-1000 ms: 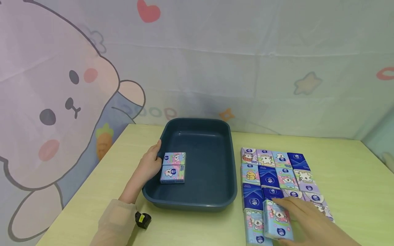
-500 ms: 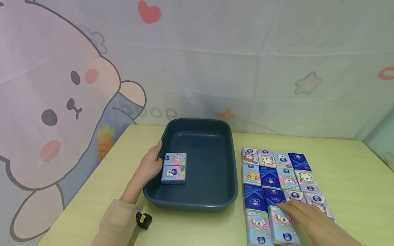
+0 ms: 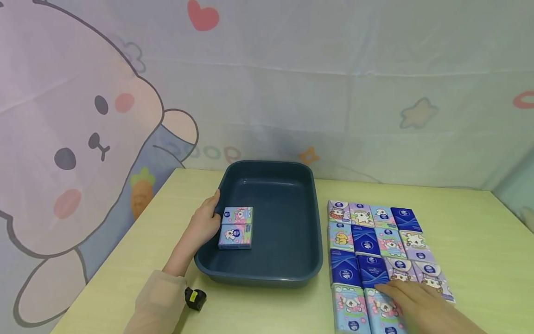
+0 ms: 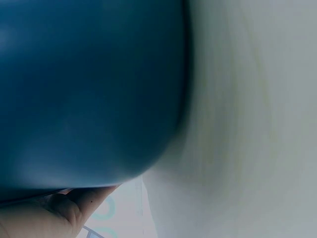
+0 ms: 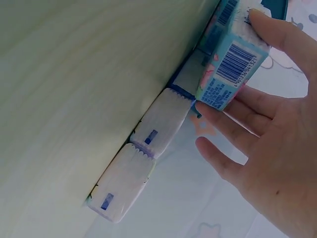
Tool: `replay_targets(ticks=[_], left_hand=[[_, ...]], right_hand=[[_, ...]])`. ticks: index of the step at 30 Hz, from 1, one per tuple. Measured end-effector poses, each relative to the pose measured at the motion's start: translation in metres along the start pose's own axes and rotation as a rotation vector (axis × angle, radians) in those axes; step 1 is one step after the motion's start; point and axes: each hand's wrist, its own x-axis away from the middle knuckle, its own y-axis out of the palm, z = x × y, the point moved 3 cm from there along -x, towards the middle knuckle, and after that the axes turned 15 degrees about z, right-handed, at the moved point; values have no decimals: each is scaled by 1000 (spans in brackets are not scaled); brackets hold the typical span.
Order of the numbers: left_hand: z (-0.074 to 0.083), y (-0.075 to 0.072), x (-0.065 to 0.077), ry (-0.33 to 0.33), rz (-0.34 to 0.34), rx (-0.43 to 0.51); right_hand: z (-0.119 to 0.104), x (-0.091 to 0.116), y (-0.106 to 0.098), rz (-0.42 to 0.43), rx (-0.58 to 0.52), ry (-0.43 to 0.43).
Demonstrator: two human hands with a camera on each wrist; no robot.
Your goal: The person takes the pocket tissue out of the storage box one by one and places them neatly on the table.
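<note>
A dark blue plastic tub (image 3: 258, 281) stands on the table, and my left hand (image 3: 202, 226) grips its left rim. Inside the tub, two pink-and-blue tissue packs (image 3: 235, 235) lie against the left wall. Several more packs, blue, purple and pastel, form a block at the right. My right hand (image 3: 421, 304) pinches a light blue tissue pack (image 5: 233, 64) at the block's near edge, thumb at one end and fingers at the other. That pack lies beside a similar light blue pack (image 3: 351, 308). In the left wrist view, the tub's wall hides part of my left hand (image 4: 64, 213).
A small black object with a yellow mark (image 3: 194, 298) sits on the table (image 3: 267, 311) near my left sleeve. Behind the table hangs a cloth backdrop (image 3: 267, 93) with a cartoon bear. A strip of bare tabletop lies between the tub and the packs.
My right hand has moved the light blue pack slightly right and down, from over the block into line with the near row. The left hand and tub stay where they were.
</note>
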Motion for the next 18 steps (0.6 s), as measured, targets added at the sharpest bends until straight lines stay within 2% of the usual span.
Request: replay_targets(ticks=[5,11,18], left_hand=[[-2,1,0,-1,-4,0],[-2,0,0,-1,2,3],[-1,0,-1,-2,-2,4]], right_hand=[[0,-1,3,19,7,-35],[3,-1,9,8,-5,-33],[4,-1,11,47,16,-89]])
